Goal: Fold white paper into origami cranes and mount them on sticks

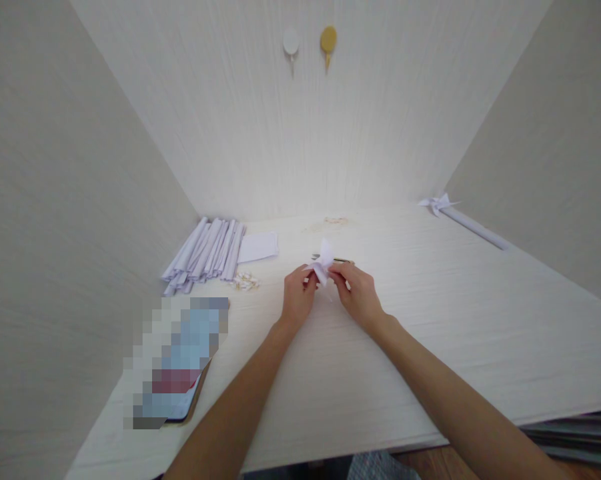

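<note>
paper pinwheel [323, 264] partly hides slim tool [342, 260], paper rolls [209, 251] farther left

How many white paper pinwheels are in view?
2: the held pinwheel, between the left hand and right hand; and the far pinwheel, at the back right, by one end of a white tube. No others show.

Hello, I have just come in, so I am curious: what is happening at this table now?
A person is holding a small folded white paper in the fingertips of both hands, the left hand and the right hand, above the table. At the far left lie rolled paper tubes, beside a flat stack of paper. At the far right, a paper pinwheel lies at the end of a white tube.
</note>
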The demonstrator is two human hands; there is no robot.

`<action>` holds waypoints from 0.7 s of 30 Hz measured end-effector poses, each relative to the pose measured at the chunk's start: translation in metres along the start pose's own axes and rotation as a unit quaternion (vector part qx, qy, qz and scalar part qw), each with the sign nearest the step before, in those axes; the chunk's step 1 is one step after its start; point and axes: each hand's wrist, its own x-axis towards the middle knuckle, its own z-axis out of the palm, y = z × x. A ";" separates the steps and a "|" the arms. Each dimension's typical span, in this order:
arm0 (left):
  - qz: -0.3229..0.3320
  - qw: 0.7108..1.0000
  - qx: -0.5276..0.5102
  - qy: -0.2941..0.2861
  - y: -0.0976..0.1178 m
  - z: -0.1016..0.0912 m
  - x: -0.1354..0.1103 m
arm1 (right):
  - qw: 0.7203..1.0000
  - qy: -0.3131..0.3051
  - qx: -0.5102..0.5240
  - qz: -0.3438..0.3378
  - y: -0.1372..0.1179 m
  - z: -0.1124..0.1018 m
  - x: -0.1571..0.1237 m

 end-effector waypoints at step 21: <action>-0.045 0.998 -0.028 -0.044 0.002 0.000 0.001 | 0.994 -0.068 -0.030 0.074 0.007 -0.007 0.004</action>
